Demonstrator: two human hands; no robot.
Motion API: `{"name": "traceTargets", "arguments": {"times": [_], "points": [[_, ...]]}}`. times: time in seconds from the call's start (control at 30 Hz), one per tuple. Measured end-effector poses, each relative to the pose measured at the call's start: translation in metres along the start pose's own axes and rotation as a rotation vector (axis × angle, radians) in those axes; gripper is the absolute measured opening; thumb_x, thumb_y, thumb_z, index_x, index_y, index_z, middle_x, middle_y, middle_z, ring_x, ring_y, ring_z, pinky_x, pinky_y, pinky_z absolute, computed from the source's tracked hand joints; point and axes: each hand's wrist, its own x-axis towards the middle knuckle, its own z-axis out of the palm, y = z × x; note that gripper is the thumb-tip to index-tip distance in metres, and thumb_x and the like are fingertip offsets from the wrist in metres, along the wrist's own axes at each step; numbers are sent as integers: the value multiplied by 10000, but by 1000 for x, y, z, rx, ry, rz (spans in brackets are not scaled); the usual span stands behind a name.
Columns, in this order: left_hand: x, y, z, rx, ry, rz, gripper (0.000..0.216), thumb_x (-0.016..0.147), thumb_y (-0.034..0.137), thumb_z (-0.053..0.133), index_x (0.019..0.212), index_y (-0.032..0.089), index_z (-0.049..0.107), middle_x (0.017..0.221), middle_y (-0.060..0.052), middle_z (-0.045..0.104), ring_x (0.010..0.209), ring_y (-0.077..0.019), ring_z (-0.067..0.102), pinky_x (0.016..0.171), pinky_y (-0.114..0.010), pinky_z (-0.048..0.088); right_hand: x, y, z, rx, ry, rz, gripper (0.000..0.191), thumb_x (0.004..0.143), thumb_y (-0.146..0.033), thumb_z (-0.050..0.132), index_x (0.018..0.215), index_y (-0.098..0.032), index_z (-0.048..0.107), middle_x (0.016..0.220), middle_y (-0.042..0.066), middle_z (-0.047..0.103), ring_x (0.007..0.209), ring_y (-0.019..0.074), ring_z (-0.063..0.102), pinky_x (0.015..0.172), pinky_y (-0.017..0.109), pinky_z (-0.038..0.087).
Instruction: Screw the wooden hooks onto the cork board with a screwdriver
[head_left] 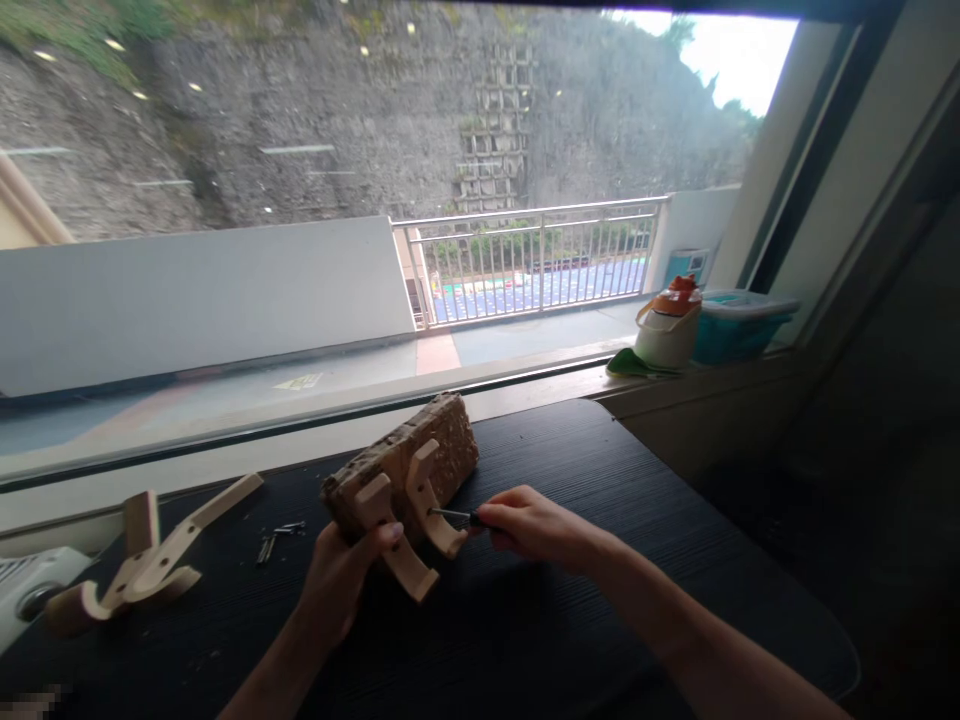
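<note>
A rough-edged wooden block (454, 440) is tilted up over the dark table, with two curved wooden hooks on its front face. My left hand (337, 575) is closed around the block's lower left part, its thumb pressing on the left wooden hook (405, 565). In my right hand (532, 525) is a screwdriver (454, 514), gripped by its dark handle. Its thin shaft points left, and the tip meets the right wooden hook (422, 488) near a hole. Whether a screw sits under the tip is too small to tell.
More wooden hook pieces (169, 555) lie on the dark table (585, 450) at the left, near several loose screws (270, 543). A white device (37, 590) stands at the far left. On the windowsill are a bottle with an orange lid (667, 330), a teal box (739, 328) and a green item (630, 362).
</note>
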Motion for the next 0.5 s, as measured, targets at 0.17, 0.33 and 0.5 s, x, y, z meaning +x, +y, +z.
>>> {"name": "traceTargets", "arguments": {"times": [0.17, 0.33, 0.5], "points": [[5, 0, -5, -114, 54, -79, 320, 554, 258, 745, 840, 159, 643, 660, 24, 678, 617, -156, 636, 580, -248, 503, -5, -3, -15, 309, -22, -92, 240, 846, -359, 444, 794, -144, 538, 580, -43, 431, 476, 61, 351, 437, 198, 268], [5, 2, -4, -158, 26, -157, 314, 585, 259, 704, 874, 154, 637, 701, -12, 695, 654, -201, 666, 595, -296, 527, -3, -5, 11, 252, 135, -245, 268, 749, -273, 612, 994, -168, 583, 751, -22, 557, 657, 89, 473, 602, 209, 394], [-1, 3, 2, -186, -54, -217, 354, 583, 274, 705, 906, 143, 644, 749, -36, 715, 718, -241, 684, 637, -324, 536, 0, -1, 25, 191, 127, -302, 283, 766, -337, 620, 971, -147, 664, 816, 16, 639, 753, 136, 541, 690, 246, 427]]}}
